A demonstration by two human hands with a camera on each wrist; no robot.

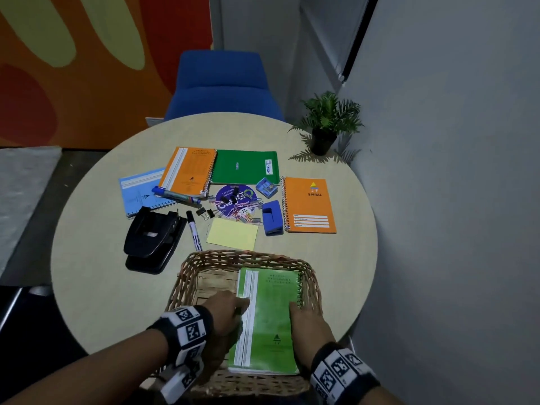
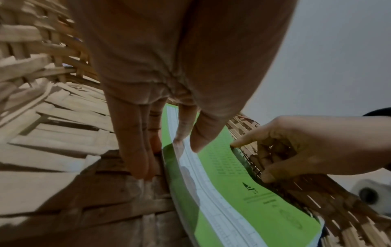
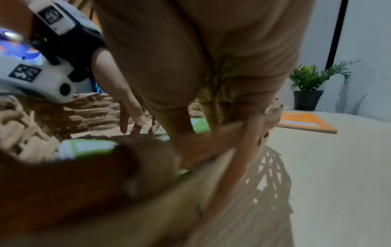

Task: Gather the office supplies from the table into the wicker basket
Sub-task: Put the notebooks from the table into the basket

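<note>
A light green spiral notebook (image 1: 271, 320) (image 2: 232, 175) lies in the right half of the wicker basket (image 1: 248, 255) (image 2: 52, 130) at the table's near edge. My left hand (image 1: 230, 306) (image 2: 165, 142) reaches into the basket with straight fingers, two fingertips resting on the notebook's white-striped left edge. My right hand (image 1: 304, 320) (image 2: 285, 150) pinches the notebook's spiral edge against the basket's right wall, its fingers curled. On the table lie two orange notebooks (image 1: 309, 204) (image 1: 188, 171), a dark green notebook (image 1: 245, 167), a blue notebook (image 1: 140, 191), yellow sticky notes (image 1: 233, 233) and paper clips (image 1: 239, 209).
A black hole punch (image 1: 152, 241) and a marker (image 1: 194, 229) lie left of the basket's far rim. A blue stapler (image 1: 272, 217) sits beside the orange notebook. A potted plant (image 1: 327, 124) stands at the table's far right by the wall, and a blue chair (image 1: 222, 86) stands behind the table.
</note>
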